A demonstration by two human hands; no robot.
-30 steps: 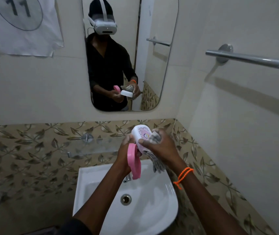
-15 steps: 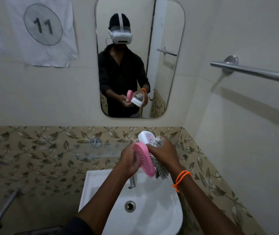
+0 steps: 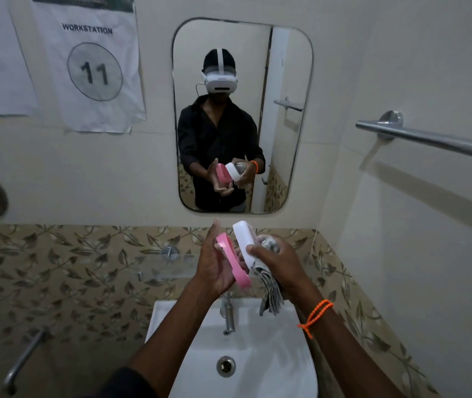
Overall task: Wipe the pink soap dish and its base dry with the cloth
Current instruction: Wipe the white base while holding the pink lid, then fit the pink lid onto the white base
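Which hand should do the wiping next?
Right. The right hand already grips the cloth against the white base; the left hand holds the pink soap dish.

— What hides the cloth (image 3: 270,288)?
— The right hand (image 3: 279,261) covers its upper part.
— And the sink (image 3: 272,354)?
— Its near rim runs off the bottom edge; the poster's (image 3: 85,67) top line is blurred.
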